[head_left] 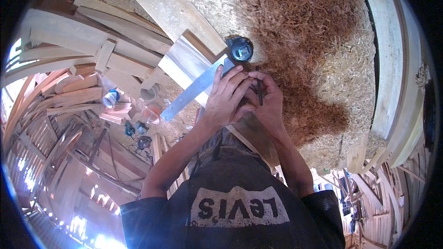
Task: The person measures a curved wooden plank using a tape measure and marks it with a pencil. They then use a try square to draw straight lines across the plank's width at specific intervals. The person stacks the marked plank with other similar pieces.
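Observation:
My left hand lies over one end of a flat silvery metal straightedge, its fingers bent across it and pressing it down. The straightedge crosses a pale wooden board at a slant. Under my hand, that end of the metal is hidden, so I cannot tell whether a handle joins it. Close beside, my right hand is closed round a thin dark pencil, and the fingertips of both hands nearly meet. A round black tape measure sits just beyond my fingers.
Reddish-brown shavings heap over paler sawdust on the right. Long planks run along the far right side. Stacked boards lie at the left, near a white-and-blue container, a reddish tub and a teal power tool.

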A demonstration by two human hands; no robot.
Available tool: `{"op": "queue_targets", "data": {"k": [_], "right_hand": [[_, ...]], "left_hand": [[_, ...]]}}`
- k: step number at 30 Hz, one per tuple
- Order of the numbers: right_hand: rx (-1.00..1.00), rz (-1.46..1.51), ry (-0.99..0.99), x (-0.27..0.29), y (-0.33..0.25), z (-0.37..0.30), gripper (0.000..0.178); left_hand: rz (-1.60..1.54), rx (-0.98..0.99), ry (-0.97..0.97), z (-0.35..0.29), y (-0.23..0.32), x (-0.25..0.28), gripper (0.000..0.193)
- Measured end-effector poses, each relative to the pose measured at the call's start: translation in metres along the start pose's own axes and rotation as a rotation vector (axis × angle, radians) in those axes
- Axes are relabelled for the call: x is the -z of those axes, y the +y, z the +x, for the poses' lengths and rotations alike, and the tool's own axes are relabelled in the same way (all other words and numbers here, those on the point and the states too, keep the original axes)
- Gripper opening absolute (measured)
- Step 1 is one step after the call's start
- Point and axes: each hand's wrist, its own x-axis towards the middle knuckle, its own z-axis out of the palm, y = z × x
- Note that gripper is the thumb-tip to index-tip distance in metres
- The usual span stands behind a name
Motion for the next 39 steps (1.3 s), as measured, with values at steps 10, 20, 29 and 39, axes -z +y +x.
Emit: {"op": "queue_targets", "data": {"k": [10,20,29,39], "right_hand": [[-0.02,0.022,-0.004,0.0,0.0,0.001,0.04],[0.063,-0.253,0.042,0.041,-0.081,0.0,0.02],[0.472,-0.649,-0.717,-0.093,-0.085,0.07,0.025],[0.71,-1.048,-0.571,-0.079,-0.098,0.083,0.025]], "left_hand": [[0.042,-0.004,0.008,0.003,0.007,0.008,0.08],[0.069,0.026,0.027,0.003,0.01,0.008,0.069],[-0.136,0.17,-0.07,-0.009,0.006,-0.005,0.058],[0.183,0.044,0.076,-0.008,0.009,-0.005,0.054]]}}
